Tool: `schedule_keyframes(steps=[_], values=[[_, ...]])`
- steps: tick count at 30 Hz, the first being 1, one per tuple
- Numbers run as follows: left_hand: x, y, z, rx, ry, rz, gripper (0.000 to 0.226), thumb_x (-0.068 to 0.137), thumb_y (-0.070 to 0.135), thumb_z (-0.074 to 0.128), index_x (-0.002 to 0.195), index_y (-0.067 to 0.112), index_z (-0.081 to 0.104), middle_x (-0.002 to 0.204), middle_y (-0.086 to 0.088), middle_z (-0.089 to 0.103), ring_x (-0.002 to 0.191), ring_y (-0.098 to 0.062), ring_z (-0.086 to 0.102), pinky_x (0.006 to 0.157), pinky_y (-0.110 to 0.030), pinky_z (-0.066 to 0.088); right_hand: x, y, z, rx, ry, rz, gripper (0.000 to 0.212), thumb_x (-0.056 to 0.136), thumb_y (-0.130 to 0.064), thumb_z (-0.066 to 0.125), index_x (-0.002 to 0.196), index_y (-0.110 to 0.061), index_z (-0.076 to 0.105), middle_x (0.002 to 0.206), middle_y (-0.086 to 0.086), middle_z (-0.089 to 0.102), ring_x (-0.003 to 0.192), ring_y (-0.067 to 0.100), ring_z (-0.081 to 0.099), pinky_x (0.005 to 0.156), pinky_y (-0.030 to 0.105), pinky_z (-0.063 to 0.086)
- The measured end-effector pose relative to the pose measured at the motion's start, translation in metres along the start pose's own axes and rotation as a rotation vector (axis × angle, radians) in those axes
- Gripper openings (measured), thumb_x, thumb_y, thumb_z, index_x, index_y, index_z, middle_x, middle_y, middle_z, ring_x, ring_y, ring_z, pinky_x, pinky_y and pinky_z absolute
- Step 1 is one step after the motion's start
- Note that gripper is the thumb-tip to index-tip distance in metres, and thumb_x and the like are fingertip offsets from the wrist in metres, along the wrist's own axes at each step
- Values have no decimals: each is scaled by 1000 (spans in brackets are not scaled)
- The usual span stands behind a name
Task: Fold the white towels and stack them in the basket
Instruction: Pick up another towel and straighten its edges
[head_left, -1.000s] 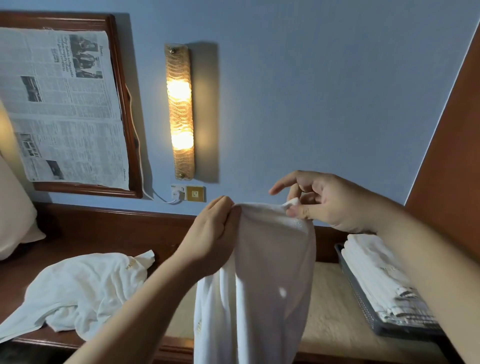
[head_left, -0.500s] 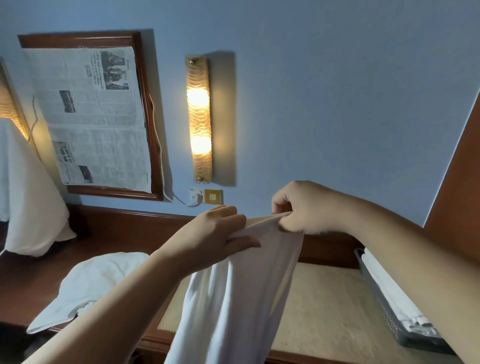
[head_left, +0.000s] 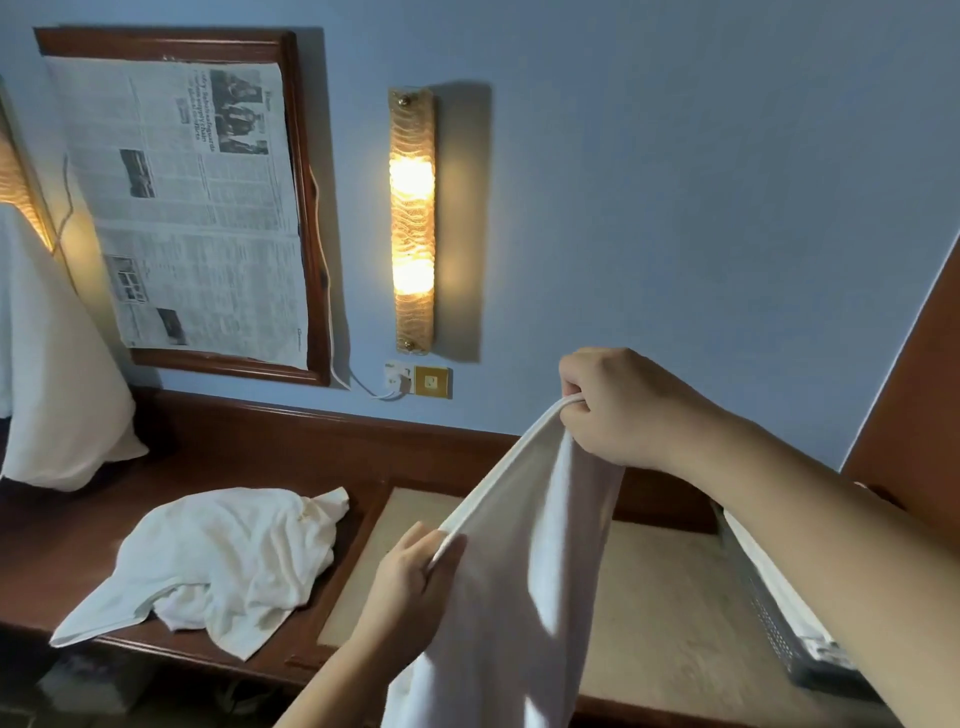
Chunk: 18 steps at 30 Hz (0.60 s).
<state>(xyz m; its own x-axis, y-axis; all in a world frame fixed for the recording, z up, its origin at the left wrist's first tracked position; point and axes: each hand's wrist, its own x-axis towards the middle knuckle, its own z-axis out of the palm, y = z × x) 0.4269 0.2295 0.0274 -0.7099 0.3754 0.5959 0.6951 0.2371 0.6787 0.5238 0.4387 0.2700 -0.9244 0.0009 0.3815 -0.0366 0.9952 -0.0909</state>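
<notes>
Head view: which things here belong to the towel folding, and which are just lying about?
Job:
- white towel held up, gripped by left hand and right hand
- crumpled white towel on the wooden counter
- grey mesh basket with folded towels

Lying about:
- framed newspaper
- lit amber wall lamp
- white pillow
- brass wall socket

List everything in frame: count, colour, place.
held towel: 1, white, hanging between both hands
loose towel: 1, white, crumpled on counter, left
folded towels: white, count unclear, in basket, right
basket: 1, grey, right edge
counter: 1, dark wood, beige inset
lamp: 1, amber, lit, on wall
frame: 1, wood, newspaper over it
socket: 1, gold, below lamp
pillow: 1, white, far left
left hand: grips towel edge, low
right hand: grips towel corner, high
</notes>
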Motion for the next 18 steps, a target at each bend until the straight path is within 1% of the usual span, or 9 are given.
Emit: schedule_keyframes(steps=[2,4,7,9,10,12,14,16,18], values=[[2,-11,-4,15,-2,11,41,104,57,44,68,38,42,77,11,43,74,-12,52,67,-27,42,-5,16,1,50,-89,62,14,86,-10,46,77,-19,51,77,0,58,72,23,53,57,33,37],[16,-17,-15,86,-18,93,37,104,52,47,69,41,44,78,15,40,71,-9,49,63,-20,38,-14,30,0,167,-184,105,27,86,-6,44,88,-29,58,76,-4,58,72,20,53,62,32,40],[43,-18,-36,192,-82,211,36,103,49,51,73,29,53,80,16,38,69,-6,47,60,-19,37,-29,45,0,258,-292,101,56,88,1,40,104,-49,62,74,-10,51,65,10,43,66,28,39],[61,-18,-48,250,-136,320,31,103,47,54,82,26,61,83,15,38,69,-6,47,60,-17,38,-37,53,0,236,-331,76,67,89,4,39,105,-54,67,84,-17,60,68,8,47,70,26,42],[70,-19,-52,277,-175,372,27,104,47,54,91,27,67,86,13,39,70,-6,47,62,-17,39,-39,55,1,234,-332,69,70,89,5,39,105,-55,69,92,-26,62,76,6,52,76,24,43],[83,-24,-56,310,-258,433,27,106,46,54,107,26,71,89,11,41,71,-8,48,64,-20,44,-43,58,4,240,-283,59,68,89,6,41,102,-53,71,100,-37,63,86,7,59,82,24,45],[92,-34,-54,329,-282,462,28,107,43,55,102,20,70,89,9,45,72,-10,50,65,-25,48,-43,58,9,237,-181,68,57,90,4,43,94,-46,71,94,-36,64,77,6,58,72,23,44],[89,-49,-47,342,-272,407,31,107,43,52,101,18,69,89,9,50,73,-14,56,66,-29,50,-42,57,13,216,-76,67,46,91,2,46,90,-36,72,87,-34,63,73,0,57,62,16,38],[75,-65,-35,310,-242,296,24,104,41,53,105,23,69,90,13,54,77,-15,62,68,-31,52,-39,56,19,185,11,42,41,90,2,48,87,-29,74,84,-25,65,76,0,57,62,19,38]])
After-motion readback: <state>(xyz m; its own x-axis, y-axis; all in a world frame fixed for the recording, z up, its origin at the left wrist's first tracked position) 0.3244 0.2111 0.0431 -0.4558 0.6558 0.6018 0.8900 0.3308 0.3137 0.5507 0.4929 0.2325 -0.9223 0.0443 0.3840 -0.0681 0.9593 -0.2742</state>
